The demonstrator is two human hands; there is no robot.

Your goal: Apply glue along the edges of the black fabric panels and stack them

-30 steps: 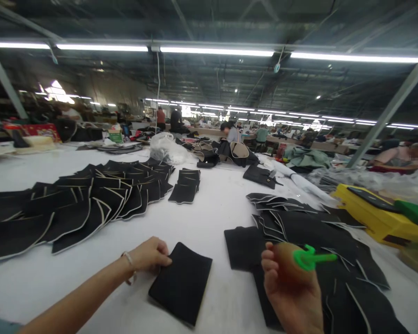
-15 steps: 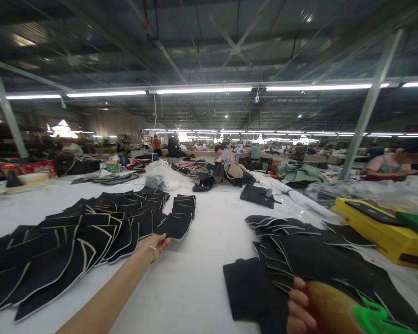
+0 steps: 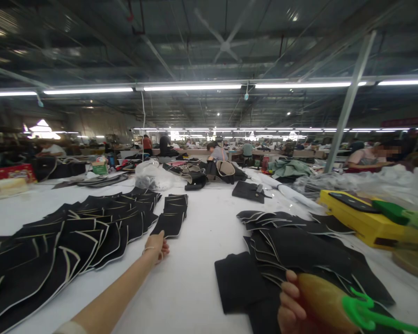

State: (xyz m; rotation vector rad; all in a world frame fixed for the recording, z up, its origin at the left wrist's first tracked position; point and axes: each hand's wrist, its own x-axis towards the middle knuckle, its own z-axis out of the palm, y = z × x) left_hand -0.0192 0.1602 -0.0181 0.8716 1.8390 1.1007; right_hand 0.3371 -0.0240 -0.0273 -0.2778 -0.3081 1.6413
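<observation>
Left hand (image 3: 156, 248): I have it at centre-left of the frame, fingers curled at the near edge of a small black panel (image 3: 167, 225). Contact seen; I cannot tell whether the fingers pinch the edge or only rest there. The panel lies at the near end of a short overlapping row on the white surface (image 3: 198, 269).

Right hand (image 3: 292, 308): lower right, partly cut off by the frame. Fingers wrap around an amber bottle (image 3: 320, 297), tilted, its green nozzle (image 3: 360, 311) toward the lower right corner.

Surroundings: large black panels with pale edges (image 3: 76, 241) overlap across the left side. More black panels (image 3: 310, 250) lie right of centre, behind and beside the bottle, with a squarish black piece (image 3: 235, 282) at their left. Yellow box (image 3: 362, 222) at right; clear plastic bag (image 3: 151, 175) at upper left of the surface.
</observation>
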